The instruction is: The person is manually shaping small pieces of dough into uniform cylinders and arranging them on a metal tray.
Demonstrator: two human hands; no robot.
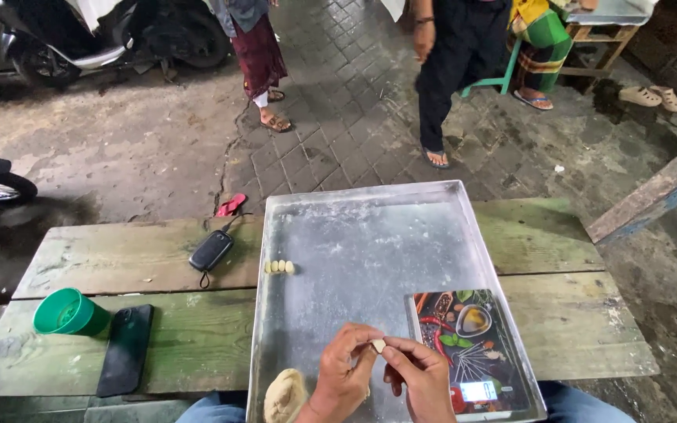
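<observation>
Both my hands meet low over a floured metal tray [370,219]. My left hand [344,374] and my right hand [423,377] pinch a small pale piece of dough [378,345] between their fingertips. A larger lump of dough [285,395] lies on the tray just left of my left wrist. Several small dough pieces [279,267] sit in a short row near the tray's left rim. A flat kitchen scale [472,348] with a food picture on its top lies in the tray's near right corner, beside my right hand.
The tray rests on a worn green wooden table [135,258]. On the table's left are a green cup [70,313], a dark phone [125,348] and a small black pouch [211,251]. Beyond the table people stand on paving, with motorbikes [103,35] at the far left.
</observation>
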